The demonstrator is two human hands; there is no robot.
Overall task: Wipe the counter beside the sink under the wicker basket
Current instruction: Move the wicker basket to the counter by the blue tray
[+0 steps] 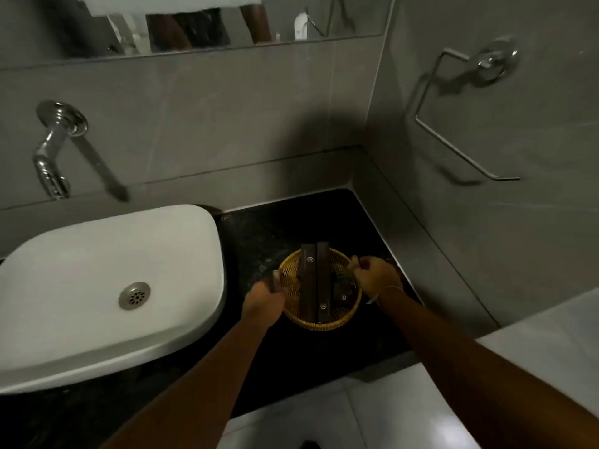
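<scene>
This was a bathroom, by every fixture in view. A white basin with a metal drain sat on a dark speckled stone counter, and a chrome tap came straight out of the wall above it. Large grey tiles covered the walls, which met in a corner at the counter's far right. A mirror ran along the top of the back wall, and a chrome towel ring hung on the right-hand wall. Pale glossy floor tiles lay below the counter's near edge.
</scene>
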